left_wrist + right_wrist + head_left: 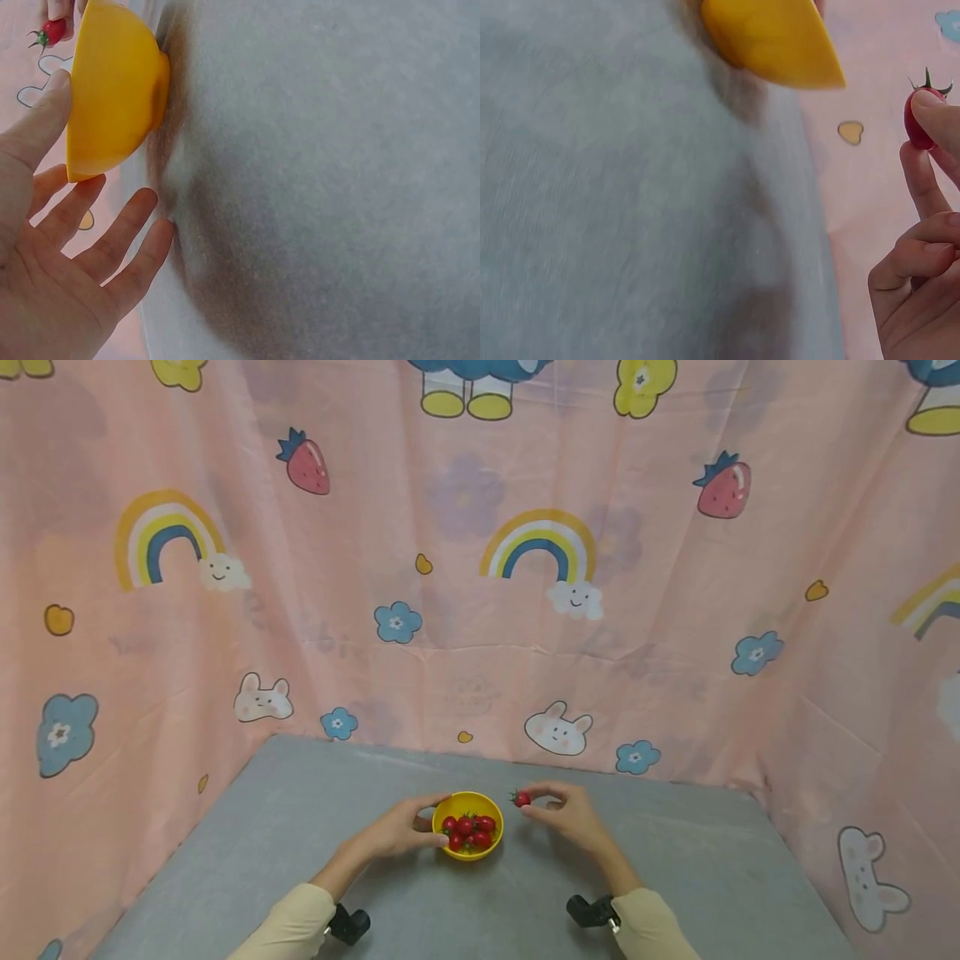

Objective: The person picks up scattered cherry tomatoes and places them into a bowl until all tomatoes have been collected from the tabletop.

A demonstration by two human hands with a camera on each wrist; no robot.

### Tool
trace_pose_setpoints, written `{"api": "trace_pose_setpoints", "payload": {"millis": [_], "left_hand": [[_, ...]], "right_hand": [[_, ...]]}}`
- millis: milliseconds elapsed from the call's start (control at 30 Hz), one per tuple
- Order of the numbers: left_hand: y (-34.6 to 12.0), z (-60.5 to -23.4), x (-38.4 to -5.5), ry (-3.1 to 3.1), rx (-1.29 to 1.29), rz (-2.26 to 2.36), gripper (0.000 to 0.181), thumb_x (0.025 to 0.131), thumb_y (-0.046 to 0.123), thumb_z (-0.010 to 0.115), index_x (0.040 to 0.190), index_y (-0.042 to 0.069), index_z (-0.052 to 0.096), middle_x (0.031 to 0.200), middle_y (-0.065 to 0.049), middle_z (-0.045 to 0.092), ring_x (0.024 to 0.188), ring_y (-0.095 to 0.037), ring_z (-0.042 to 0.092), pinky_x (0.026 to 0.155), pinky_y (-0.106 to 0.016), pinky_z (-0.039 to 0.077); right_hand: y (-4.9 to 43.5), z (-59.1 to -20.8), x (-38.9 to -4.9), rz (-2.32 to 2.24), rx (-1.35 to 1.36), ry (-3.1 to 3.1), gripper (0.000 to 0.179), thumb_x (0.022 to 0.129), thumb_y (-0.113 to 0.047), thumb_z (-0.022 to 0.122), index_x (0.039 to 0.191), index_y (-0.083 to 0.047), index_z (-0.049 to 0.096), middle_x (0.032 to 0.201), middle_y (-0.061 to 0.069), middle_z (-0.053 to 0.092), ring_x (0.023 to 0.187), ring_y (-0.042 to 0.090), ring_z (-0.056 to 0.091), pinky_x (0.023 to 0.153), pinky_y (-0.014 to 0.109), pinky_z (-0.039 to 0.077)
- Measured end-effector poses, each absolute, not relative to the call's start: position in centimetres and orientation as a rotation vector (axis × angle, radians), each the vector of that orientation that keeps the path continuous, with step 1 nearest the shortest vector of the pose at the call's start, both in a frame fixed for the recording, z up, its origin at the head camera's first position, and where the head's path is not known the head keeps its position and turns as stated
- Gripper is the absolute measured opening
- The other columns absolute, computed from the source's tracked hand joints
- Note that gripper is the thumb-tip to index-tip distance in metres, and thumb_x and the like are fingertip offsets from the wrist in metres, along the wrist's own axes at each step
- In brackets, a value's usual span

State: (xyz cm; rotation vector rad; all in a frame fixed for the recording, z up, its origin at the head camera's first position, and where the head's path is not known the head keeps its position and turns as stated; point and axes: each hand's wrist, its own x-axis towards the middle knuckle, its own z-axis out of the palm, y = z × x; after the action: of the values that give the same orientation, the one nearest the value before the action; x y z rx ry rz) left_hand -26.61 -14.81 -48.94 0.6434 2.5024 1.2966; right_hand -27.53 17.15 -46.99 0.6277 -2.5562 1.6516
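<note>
A yellow bowl (468,854) with several red cherry tomatoes (466,826) inside is at the middle of the grey table. On its left side, my left hand (397,828) holds it between thumb and fingers; the left wrist view shows the thumb at the rim and fingertips against the wall (112,97). To the right of the bowl, my right hand (573,817) pinches one cherry tomato (522,798) by thumb and index finger, in the air and apart from the bowl. Its green stem (928,79) stays visible in the right wrist view.
The grey table (360,777) runs back to a pink cloth curtain (450,685) printed with rainbows, rabbits and flowers. Black wrist mounts (590,911) sit at both cuffs, close above the table.
</note>
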Motion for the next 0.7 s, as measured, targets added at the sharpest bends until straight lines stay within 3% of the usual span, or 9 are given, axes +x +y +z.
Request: {"api": "trace_pose_setpoints", "payload": {"millis": [167,367,567,700], "left_hand": [[-14.8,-48.9,-26.6,2.507,0.652,1.29,0.069,0.093,0.023,0.078,0.152,0.007,0.047,0.147,-0.018,0.051,0.116,-0.037,0.063,0.092,-0.05,0.054],[-14.9,-48.9,-26.5,2.504,0.659,1.29,0.069,0.093,0.023,0.077,0.152,0.005,0.046,0.148,-0.019,0.05,0.115,-0.038,0.063,0.092,-0.051,0.054],[-15.0,-49.0,-26.6,2.5,0.66,1.292,0.07,0.093,0.025,0.077,0.153,0.007,0.046,0.148,-0.018,0.05,0.116,-0.037,0.063,0.092,-0.051,0.054],[-15.0,-49.0,-26.6,2.501,0.669,1.291,0.07,0.094,0.026,0.077,0.153,0.007,0.045,0.149,-0.017,0.049,0.116,-0.036,0.063,0.093,-0.051,0.054]], "right_hand": [[16.5,-47.6,-28.4,1.651,0.637,-2.561,0.022,0.09,-0.016,0.08,0.111,-0.009,0.076,0.109,0.004,0.072,0.099,0.032,0.059,0.072,0.025,0.049],[15.5,-48.2,-29.2,1.662,0.668,-2.559,0.022,0.089,-0.019,0.082,0.109,-0.011,0.077,0.106,0.002,0.072,0.076,0.022,0.055,0.057,0.022,0.04],[14.1,-48.0,-29.3,1.677,0.702,-2.565,0.022,0.09,-0.017,0.081,0.111,-0.01,0.076,0.109,0.002,0.071,0.089,0.028,0.058,0.062,0.022,0.044],[13.2,-48.0,-29.4,1.727,0.712,-2.55,0.024,0.09,-0.014,0.08,0.113,-0.007,0.075,0.109,0.006,0.071,0.068,0.024,0.05,0.053,0.022,0.038]]}}
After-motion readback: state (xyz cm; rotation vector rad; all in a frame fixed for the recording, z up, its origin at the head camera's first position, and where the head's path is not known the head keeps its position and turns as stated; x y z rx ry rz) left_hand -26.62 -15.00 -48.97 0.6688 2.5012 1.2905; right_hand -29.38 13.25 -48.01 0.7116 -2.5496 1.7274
